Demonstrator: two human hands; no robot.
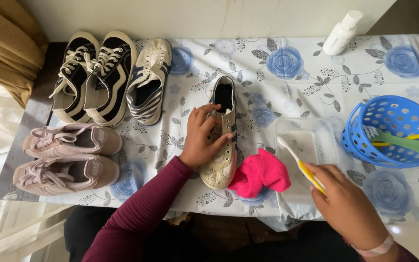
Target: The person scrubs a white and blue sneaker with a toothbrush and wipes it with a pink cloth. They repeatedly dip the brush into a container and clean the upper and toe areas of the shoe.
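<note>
Steadying a worn cream shoe (221,140) under the left hand (201,140) while the right hand (343,201) holds a yellow-handled brush (300,165), apparently about to scrub.

Left hand lies flat on the shoe's laced upper, fingers spread, pressing it to the table (306,82). Right hand is closed around the brush handle, bristles raised beside the shoe and over a clear tray (311,140). A pink cloth (260,173) lies between the hands, touching the shoe's toe. Judgement: the next move calls for bringing the bristles onto the upper while the left hand keeps firm pressure.
</note>
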